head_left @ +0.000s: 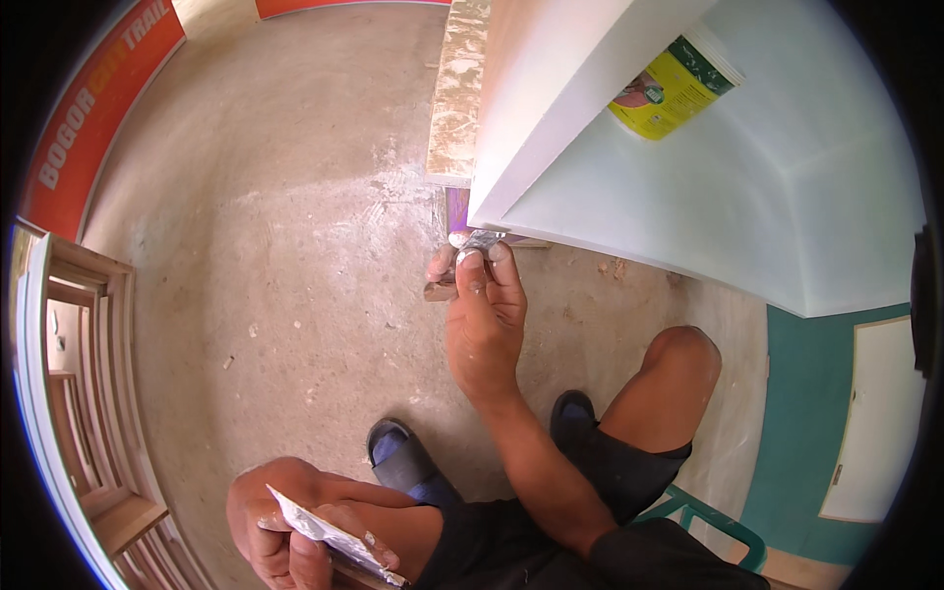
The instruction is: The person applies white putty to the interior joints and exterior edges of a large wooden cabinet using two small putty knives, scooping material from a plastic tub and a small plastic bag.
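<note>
My right hand pinches a small scraper against the white cabinet's lower corner. My left hand, by my knee, grips a putty-smeared blade.

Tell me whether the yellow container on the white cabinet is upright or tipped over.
Upright: the yellow container stands on its base on the white cabinet, white lid on top.

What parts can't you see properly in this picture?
- Head view: the putty knife blade tip is hidden under the white panel edge.
- The scraper handle is hidden by the left hand.
- The right hand covers the wooden handle.
- The green stool is mostly hidden by the legs.
</note>
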`<state>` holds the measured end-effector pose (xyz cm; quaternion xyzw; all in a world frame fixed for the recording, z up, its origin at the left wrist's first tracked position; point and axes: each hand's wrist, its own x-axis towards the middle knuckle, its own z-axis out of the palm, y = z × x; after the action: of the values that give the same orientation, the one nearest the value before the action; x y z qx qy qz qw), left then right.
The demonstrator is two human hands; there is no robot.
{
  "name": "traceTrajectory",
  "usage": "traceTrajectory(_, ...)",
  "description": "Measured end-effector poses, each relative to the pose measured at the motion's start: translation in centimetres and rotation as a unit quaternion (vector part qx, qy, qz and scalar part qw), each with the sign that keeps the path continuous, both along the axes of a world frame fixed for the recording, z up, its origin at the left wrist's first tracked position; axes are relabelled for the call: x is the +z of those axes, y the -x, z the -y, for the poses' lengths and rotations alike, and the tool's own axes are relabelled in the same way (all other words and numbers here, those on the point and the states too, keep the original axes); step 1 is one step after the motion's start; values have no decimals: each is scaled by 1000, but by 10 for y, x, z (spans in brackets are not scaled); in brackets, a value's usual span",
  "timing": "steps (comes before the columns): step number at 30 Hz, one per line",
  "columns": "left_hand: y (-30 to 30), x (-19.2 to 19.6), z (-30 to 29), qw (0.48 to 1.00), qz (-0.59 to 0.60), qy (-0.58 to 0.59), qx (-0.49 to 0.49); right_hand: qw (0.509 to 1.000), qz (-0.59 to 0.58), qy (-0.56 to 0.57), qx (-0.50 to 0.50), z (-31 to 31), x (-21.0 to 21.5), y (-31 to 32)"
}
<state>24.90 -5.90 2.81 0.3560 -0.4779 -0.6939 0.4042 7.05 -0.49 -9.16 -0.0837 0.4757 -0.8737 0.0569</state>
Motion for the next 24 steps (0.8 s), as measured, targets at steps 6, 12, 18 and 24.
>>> traceTrajectory(6, -13, -10, 3, 1000, -11, 10, -21, 997, 3, 69, -16, 15, 2, -2)
traceTrajectory(12, -16, 2, 2, 999, -26, -24, -39, 995, 0, 96, -25, 20, 2, -5)
traceTrajectory(18, -20, 0, 2, 998, -13, -53, -11, 989, 20, 143, -5, 26, 1, -7)
traceTrajectory(24, -20, -7, 11, 984, -89, -59, -143, 985, 3, 175, -1, 30, 1, -5)
